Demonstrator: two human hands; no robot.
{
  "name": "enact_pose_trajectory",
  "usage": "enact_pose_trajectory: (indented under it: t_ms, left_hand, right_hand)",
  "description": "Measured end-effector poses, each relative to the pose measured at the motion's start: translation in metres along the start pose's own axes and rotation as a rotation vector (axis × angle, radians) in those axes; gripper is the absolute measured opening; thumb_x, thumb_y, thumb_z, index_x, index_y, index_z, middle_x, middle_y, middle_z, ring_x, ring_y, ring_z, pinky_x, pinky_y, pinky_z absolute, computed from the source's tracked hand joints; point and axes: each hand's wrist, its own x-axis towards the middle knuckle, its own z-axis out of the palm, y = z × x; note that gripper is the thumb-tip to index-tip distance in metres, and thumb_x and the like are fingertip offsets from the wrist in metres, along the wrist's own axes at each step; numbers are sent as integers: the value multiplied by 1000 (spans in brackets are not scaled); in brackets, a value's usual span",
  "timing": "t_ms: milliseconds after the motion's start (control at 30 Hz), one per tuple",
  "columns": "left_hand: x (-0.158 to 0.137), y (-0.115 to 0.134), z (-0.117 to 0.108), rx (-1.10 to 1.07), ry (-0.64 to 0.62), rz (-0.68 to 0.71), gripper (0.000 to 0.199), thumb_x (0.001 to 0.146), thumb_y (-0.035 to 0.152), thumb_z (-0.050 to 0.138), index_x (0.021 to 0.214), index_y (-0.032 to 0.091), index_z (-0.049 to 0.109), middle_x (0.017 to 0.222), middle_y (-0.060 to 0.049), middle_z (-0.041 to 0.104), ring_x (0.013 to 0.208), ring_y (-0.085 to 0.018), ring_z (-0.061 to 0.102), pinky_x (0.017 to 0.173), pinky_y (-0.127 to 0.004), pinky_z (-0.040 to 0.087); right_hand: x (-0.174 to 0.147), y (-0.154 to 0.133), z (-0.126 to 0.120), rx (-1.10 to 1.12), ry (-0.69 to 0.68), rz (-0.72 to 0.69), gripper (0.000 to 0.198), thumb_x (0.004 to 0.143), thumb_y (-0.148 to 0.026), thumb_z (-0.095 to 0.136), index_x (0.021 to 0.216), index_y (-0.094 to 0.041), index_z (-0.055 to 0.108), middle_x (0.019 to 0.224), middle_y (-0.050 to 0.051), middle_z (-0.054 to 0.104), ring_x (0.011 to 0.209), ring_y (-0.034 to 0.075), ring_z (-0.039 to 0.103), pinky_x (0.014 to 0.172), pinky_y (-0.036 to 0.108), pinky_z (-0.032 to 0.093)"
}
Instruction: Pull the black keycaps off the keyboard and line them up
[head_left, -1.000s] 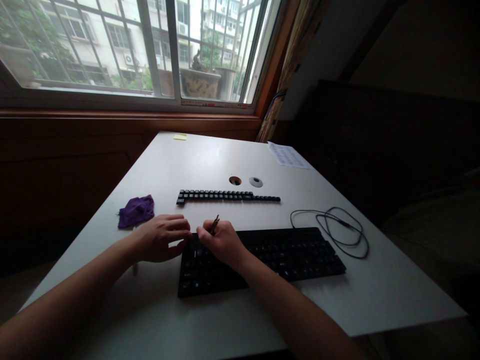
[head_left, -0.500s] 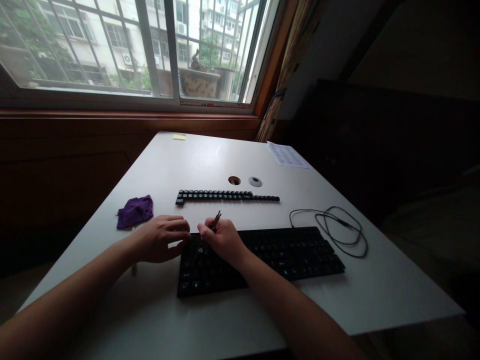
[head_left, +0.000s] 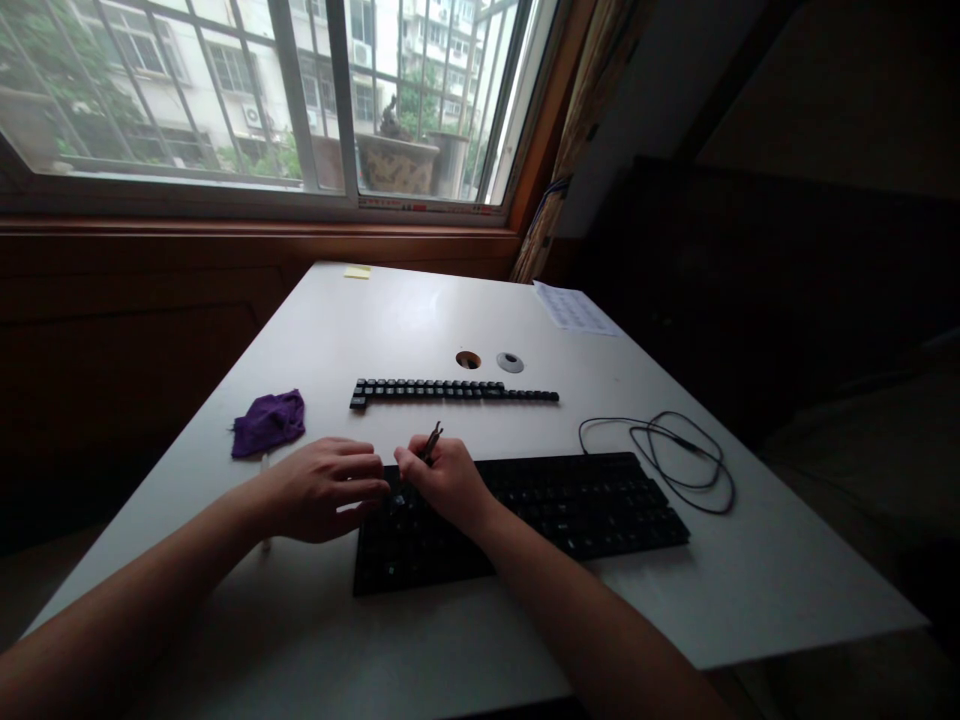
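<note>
A black keyboard (head_left: 585, 500) lies in front of me. Some of its keys are off, though the dimness hides which. My right hand (head_left: 450, 480) rests over its left part, closed around a thin dark tool with a forked upper end (head_left: 435, 434); the tool's lower end is hidden by the hand. At the keyboard's upper left corner is my left hand (head_left: 326, 490), fingers loosely bent and apart, fingertips over the keys. Its thumb is out of sight. Beyond the keyboard, loose black keycaps (head_left: 435, 390) stand lined up in rows.
A purple cloth (head_left: 268, 424) lies at the left, and a thin pale stick (head_left: 265, 463) is partly under my left wrist. The coiled black cable (head_left: 724, 470) is at the right. Farther back are a cable hole (head_left: 469, 361), its round cover (head_left: 511, 363), a printed sheet (head_left: 576, 310) and yellow notes (head_left: 357, 272).
My left hand has shifted slightly right and toward me, its fingertips reaching farther over the keyboard's corner. My right hand and its tool have stayed nearly still.
</note>
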Motion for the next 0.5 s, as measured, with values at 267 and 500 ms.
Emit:
enact_pose_trajectory:
  t_ms: [267, 500]
  left_hand:
    - [4, 6, 1, 10, -30, 30, 21, 86, 18, 61, 107, 21, 65, 92, -6, 68, 81, -19, 62, 72, -34, 53]
    - [5, 6, 2, 28, -37, 22, 16, 89, 20, 60, 104, 21, 67, 86, -5, 66, 75, -17, 60, 69, -32, 52]
  right_hand:
    - [1, 0, -1, 7, -7, 6, 33, 90, -33, 52, 61, -18, 57, 53, -5, 45, 54, 10, 45, 55, 22, 33]
    - [1, -2, -1, -12, 0, 11, 33, 90, -32, 52, 61, -17, 58, 53, -5, 48, 54, 10, 47, 55, 22, 34]
